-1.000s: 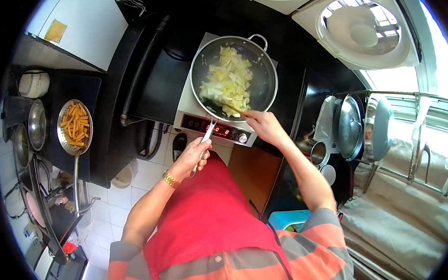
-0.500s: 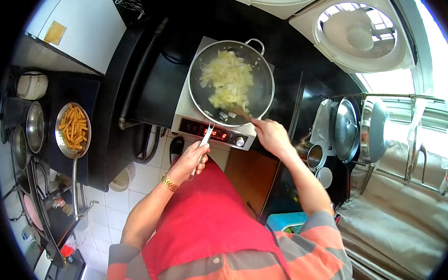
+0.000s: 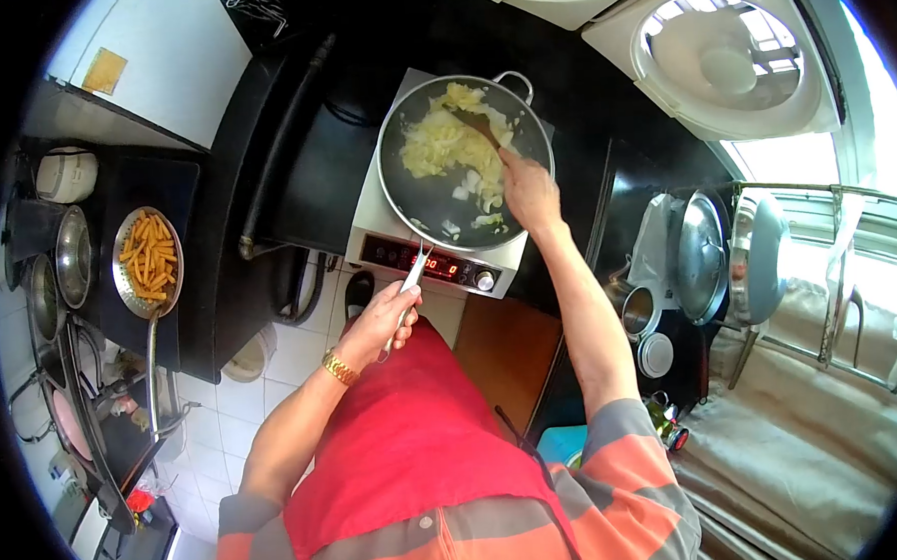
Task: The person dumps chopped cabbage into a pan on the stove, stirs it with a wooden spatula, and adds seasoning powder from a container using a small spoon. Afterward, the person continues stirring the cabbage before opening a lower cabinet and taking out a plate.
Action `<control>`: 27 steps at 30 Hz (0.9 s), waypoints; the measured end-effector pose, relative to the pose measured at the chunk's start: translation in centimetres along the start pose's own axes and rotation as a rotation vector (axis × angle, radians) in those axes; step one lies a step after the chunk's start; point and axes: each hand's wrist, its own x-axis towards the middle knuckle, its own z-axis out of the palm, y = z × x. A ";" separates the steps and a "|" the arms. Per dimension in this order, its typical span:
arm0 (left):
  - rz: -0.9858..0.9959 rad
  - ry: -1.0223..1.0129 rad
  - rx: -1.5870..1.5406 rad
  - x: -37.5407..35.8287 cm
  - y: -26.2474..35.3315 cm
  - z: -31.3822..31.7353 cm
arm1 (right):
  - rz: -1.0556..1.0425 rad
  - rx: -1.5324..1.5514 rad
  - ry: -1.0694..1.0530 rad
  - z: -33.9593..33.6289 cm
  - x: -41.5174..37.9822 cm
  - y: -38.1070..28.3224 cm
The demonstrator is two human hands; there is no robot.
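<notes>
A wide wok (image 3: pixel 415 206) sits on an induction cooker (image 3: pixel 371 218) with a lit red display. Chopped pale-green cabbage (image 3: pixel 438 145) lies in it, mostly toward the far left, with a few pieces at the near side. My left hand (image 3: pixel 382 321) is closed around the wok's long handle, below the cooker's front edge. Over the wok's right side, my right hand (image 3: pixel 532 191) grips a wooden spatula (image 3: pixel 477 124), whose blade rests among the cabbage. The end of the spatula's handle is hidden in my fist.
To the left, a strainer (image 3: pixel 128 279) holds fried strips. Pans and a lid (image 3: pixel 703 254) hang on a rack at right, near a steel pot (image 3: pixel 632 307). An exhaust fan (image 3: pixel 724 58) is at the upper right. A blue container (image 3: pixel 559 443) stands below right.
My right hand has pushed the spatula from the wok's near edge up to its far side. The cabbage has shifted and spread. My left hand stays on the handle.
</notes>
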 end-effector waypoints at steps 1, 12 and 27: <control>0.008 0.005 0.006 0.0 0.0 0.1 | -0.016 0.010 -0.025 1.1 -0.5 0.5; -0.006 -0.011 -0.023 -0.2 -0.2 0.1 | -0.079 -0.391 -0.334 -14.9 -6.2 2.8; -0.020 -0.004 -0.019 -0.2 0.3 0.0 | -0.085 -0.204 -0.353 -12.9 -5.5 2.5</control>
